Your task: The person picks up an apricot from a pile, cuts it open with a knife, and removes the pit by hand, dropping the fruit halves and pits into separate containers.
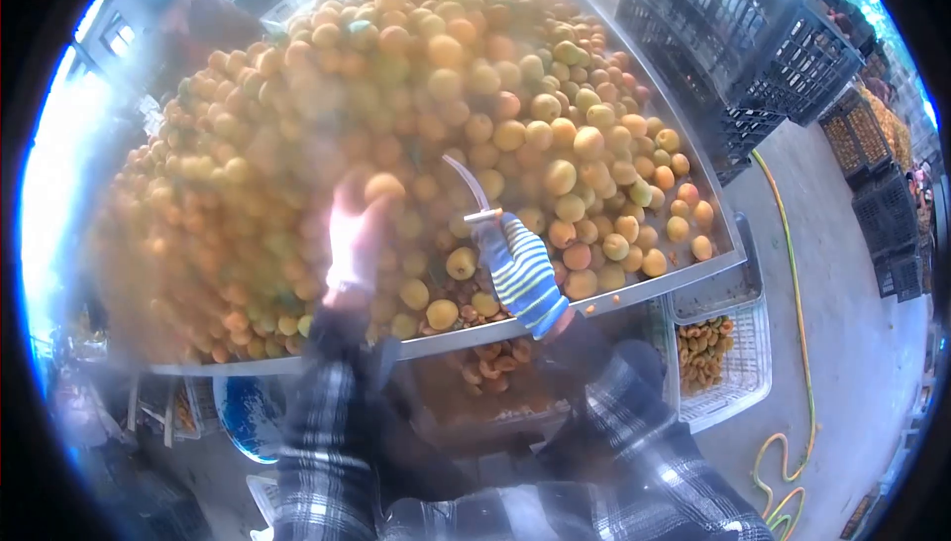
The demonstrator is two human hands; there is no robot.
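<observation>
A large heap of orange-yellow apricots (588, 143) covers the metal-edged table (684, 275) in front of me. My left hand (351, 242), pale and blurred by glare, reaches over the heap with an apricot (383, 187) at its fingertips. On my right hand (523, 273) is a blue, white and yellow striped glove. Its fingers are closed around the handle of a thin curved blade (464, 180) with a short crosspiece, which points up and left over the fruit. Between my hands, near the table's front edge, lie whole apricots and small brownish pieces.
Below the edge, a brown container (446, 382) holds apricot halves (492, 365). A white basket (728, 392) with yellowish pieces stands at right. Dark crates (713, 16) are stacked beyond the table. A yellow hose (792, 273) crosses the floor. Another person (213, 21) is blurred at upper left.
</observation>
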